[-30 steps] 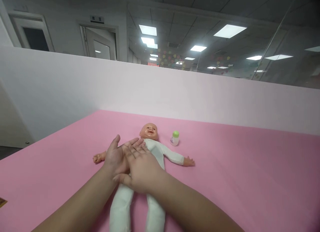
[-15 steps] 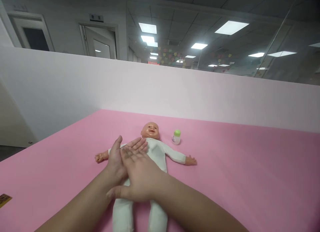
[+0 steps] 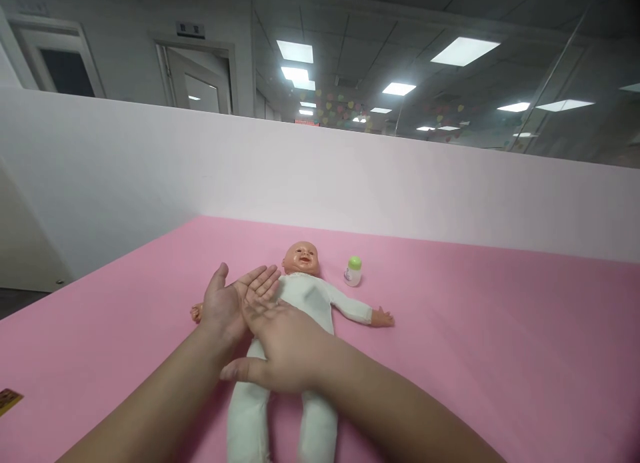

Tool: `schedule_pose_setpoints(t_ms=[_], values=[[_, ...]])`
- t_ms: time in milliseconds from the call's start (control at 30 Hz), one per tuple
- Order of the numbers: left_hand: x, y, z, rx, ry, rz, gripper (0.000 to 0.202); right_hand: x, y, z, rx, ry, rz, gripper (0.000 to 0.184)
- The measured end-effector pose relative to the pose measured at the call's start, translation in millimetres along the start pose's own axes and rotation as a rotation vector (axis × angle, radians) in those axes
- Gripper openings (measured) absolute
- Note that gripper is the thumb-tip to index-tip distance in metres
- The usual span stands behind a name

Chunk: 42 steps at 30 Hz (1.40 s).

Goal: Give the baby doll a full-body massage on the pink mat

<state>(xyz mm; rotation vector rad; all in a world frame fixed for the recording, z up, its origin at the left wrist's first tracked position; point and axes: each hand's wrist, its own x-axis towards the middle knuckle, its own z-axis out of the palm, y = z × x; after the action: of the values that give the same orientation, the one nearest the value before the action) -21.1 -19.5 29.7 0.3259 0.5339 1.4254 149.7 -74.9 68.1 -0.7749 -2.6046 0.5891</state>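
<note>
A baby doll in a white cloth body lies on its back on the pink table top, head at the far end and arms spread. Above its torso, my left hand is palm up with fingers stretched out and thumb apart. My right hand is palm down, its fingers extended across the left palm and its thumb spread. Neither hand holds anything. Together they cover part of the doll's belly and one of its arms. Whether they touch the doll, I cannot tell.
A small baby bottle with a green cap stands to the right of the doll's head. A white partition rises behind the table. At the left edge lies a yellow sticker.
My left hand has shifted slightly left, showing more of its palm. My right hand has slid back a little along it, toward the right. The doll and bottle stay put.
</note>
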Motion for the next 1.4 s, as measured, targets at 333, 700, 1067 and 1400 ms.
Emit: schedule_pose_setpoints(t_ms=[333,700,1067,1400], values=[[-25.6,-27.7,36.5,0.032,-0.008,-0.167,0.081,1.5,21.2,-1.0,-0.192,0.021,0.069,0.099],[-8.0,-45.3,9.8,0.719,-0.072,0.247,0.042,-23.0,30.0,-59.0,-0.104,0.080,0.112,0.059],[18.6,-62.2,-25.3,1.493,-0.005,0.523,0.056,-69.3,53.5,8.0,0.180,0.345,-0.339,0.032],[3.2,-83.1,-30.6,1.532,-0.057,0.457,0.058,-63.5,92.4,-9.3,-0.085,0.167,0.018,0.064]])
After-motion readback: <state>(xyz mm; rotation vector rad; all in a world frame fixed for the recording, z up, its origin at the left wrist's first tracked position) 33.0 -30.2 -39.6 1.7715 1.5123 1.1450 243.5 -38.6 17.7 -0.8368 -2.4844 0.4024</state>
